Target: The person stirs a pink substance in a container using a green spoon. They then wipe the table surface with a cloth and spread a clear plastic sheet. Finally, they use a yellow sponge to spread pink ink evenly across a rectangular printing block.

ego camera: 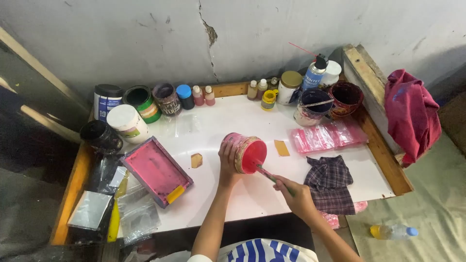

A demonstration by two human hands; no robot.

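Mid-scoop: left hand (228,157) clamped on tilted pink tub (246,153) at table (252,194) centre, mouth facing 5 o'clock. Right hand (296,194) closed round green-handled tool (272,177) — tip at rim. Next, prob. needs steady tilt & a careful lift of paint.

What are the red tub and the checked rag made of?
The red tub, tilted in the left hand, looks like plastic: smooth, shiny walls smeared with paint. The checked rag is probably woven cotton: soft folds, dull plaid surface.
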